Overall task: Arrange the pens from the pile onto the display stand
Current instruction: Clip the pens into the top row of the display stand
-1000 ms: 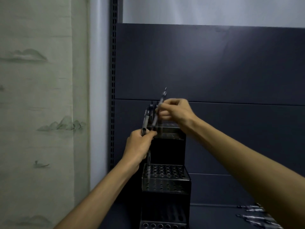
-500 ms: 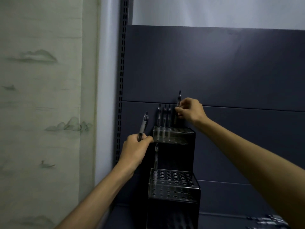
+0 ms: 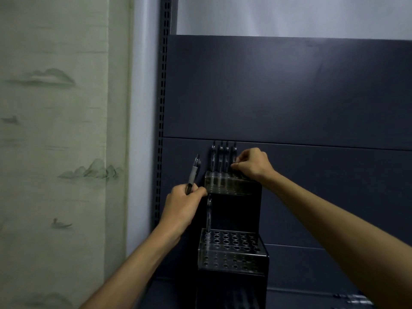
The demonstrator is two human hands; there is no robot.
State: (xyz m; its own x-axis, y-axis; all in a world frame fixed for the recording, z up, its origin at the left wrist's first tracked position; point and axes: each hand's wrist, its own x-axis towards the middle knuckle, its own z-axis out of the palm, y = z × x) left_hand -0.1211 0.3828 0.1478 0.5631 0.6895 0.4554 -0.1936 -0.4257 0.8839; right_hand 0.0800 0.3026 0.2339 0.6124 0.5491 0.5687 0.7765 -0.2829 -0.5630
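Right now the display stand (image 3: 231, 253) is the anchor: a stepped black stand with clear perforated tiers. At its top tier (image 3: 231, 186) four pens stand upright in the back row, and the right hand (image 3: 252, 165) is curled at the rightmost pen (image 3: 234, 152), fingers pinched on its barrel just above the holes. The left hand (image 3: 184, 204), just left of the top tier, grips a spare pen (image 3: 193, 172) near its lower end, long axis nearly upright and leaning slightly right. One more pen (image 3: 209, 215) stands alone in the left back hole of the middle tier. The next free hole probably lies right of the seated row, so the spare pen must cross rightward; the right hand is nearer it. A few pens (image 3: 354, 298) lie low to the stand's right.
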